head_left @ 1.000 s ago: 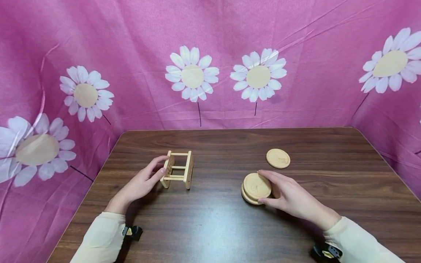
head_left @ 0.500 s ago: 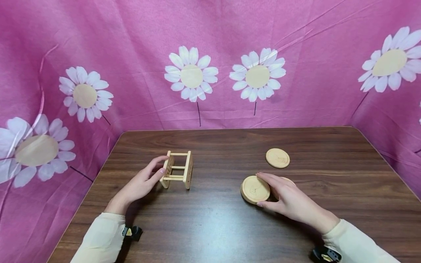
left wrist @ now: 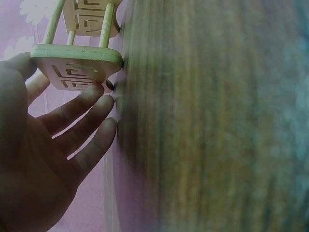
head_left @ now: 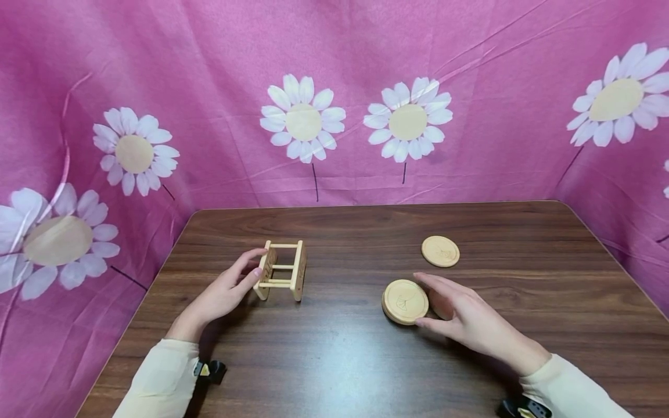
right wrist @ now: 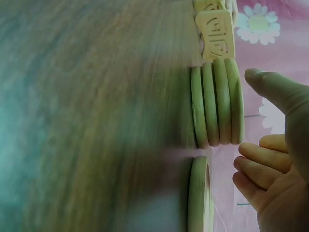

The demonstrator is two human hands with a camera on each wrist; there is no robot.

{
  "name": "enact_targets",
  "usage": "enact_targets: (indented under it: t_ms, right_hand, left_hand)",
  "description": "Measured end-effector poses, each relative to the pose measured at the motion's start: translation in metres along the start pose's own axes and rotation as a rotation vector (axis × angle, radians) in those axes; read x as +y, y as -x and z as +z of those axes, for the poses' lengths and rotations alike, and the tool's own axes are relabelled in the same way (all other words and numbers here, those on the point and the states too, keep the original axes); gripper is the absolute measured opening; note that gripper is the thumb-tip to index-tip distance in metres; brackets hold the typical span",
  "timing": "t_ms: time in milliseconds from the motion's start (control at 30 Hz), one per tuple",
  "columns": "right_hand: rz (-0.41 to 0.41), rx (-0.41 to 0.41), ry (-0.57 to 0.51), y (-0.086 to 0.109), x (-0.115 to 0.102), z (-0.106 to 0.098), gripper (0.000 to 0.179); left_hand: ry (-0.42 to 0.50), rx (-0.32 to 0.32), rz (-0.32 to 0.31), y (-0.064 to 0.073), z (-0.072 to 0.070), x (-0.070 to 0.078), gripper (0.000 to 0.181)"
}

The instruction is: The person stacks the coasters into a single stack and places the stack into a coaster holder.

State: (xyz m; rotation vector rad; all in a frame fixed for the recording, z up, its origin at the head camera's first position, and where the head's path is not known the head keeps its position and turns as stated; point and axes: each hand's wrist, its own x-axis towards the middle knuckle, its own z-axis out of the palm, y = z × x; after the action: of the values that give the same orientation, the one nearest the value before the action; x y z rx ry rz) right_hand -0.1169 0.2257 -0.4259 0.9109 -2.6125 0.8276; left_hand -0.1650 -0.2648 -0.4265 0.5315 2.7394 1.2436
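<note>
A small wooden coaster rack (head_left: 283, 267), with cut-out side panels joined by round bars, stands upright left of centre. My left hand (head_left: 225, 295) holds its left side panel (left wrist: 77, 70), thumb and index finger at the panel's edges; the other fingers reach along its outer face. Right of centre lies a neat stack of several round wooden coasters (head_left: 405, 302), a line drawing engraved on the top one. My right hand (head_left: 465, 310) is beside the stack with fingers spread, holding nothing. In the right wrist view the thumb (right wrist: 270, 87) is apart from the stacked coasters (right wrist: 217, 104).
A single coaster (head_left: 441, 251) lies flat behind the stack. Everything stands on a dark wood-grain table (head_left: 340, 360). Pink cloth (head_left: 355, 52) printed with white daisies hangs behind the table and along its sides.
The top coaster, held offset in my right hand a second ago, now sits flush on the stack. That hand has let go and drawn slightly right. The left hand and rack have not moved.
</note>
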Motion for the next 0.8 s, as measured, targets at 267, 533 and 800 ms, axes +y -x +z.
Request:
enact_targets:
  t_ms: [267,533,800]
  right_hand:
    - [-0.025,0.048,-0.026,0.009,0.012,-0.006,0.079]
    - [0.033,0.05,-0.005,0.019,0.017,-0.011,0.078]
    - [0.065,0.076,0.031,0.026,0.027,-0.011,0.081]
  left_hand:
    - [-0.002,0.001,0.004,0.0,0.0,0.0,0.045]
    - [-0.005,0.001,0.01,0.0,0.0,-0.001,0.044]
    - [-0.002,0.004,0.015,0.0,0.001,0.0,0.045]
